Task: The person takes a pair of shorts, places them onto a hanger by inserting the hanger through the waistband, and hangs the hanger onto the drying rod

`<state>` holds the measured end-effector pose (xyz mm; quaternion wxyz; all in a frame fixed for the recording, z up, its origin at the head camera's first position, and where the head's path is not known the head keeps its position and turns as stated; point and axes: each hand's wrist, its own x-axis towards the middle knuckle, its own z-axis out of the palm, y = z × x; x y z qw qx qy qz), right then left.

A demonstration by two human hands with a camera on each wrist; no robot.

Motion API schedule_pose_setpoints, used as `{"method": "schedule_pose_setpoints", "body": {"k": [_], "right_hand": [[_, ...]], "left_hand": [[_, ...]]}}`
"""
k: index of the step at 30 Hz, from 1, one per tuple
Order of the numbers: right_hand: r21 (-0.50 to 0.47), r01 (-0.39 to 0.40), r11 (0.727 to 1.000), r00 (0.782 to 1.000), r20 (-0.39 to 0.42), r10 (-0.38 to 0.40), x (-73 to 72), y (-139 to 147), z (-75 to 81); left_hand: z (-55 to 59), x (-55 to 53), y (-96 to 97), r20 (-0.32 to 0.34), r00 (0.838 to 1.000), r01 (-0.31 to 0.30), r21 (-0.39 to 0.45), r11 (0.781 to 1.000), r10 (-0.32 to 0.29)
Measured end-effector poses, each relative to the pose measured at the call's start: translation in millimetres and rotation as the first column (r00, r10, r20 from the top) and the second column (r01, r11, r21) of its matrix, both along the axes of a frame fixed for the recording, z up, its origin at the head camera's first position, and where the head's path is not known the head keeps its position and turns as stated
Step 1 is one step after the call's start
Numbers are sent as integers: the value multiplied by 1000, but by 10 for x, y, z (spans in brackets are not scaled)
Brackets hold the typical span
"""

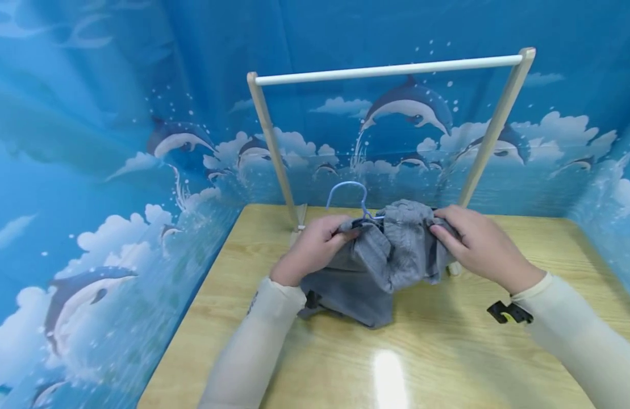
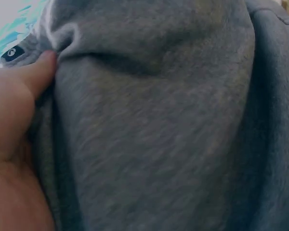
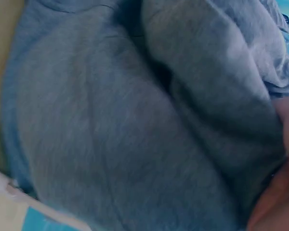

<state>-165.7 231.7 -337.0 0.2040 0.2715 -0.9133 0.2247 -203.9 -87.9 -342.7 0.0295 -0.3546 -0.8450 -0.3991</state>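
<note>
Both hands hold a grey cloth garment (image 1: 368,295) above the table, bunched and folded, with a gathered edge like an elastic waistband at its top. My left hand (image 1: 317,247) pinches its upper left edge between thumb and fingers. At the upper right edge, my right hand (image 1: 480,244) pinches the cloth in the same way. A light blue hanger (image 1: 349,183) stands up between the hands, its hook above the cloth and its lower part mostly hidden by the garment. A small black label (image 2: 12,53) with a white mark shows beside the left thumb in the left wrist view.
Behind the hands stands a rack with wooden posts (image 1: 491,136) and a white crossbar (image 1: 386,71). It rests on a wood-grain table (image 1: 447,346). A blue curtain (image 1: 115,187) printed with dolphins surrounds the table at the back and sides.
</note>
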Motion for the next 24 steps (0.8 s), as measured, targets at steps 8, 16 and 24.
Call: {"method": "schedule_pose_setpoints", "body": {"k": [8,16,24], "right_hand": [[-76,-88,993,990,-118,79,55,-135,-321],[-294,44,955,998,-36,-57,48,-299,-360],[-339,91,936,992,-49,-114,-29,-280,-339]], "left_hand": [[-51,-88,174,-286,956,-147,-289,946,61],[-146,-134,340,-338,856,-445,-95,891,391],[-301,-203,264,-364,806,-510,-26,860,467]]}}
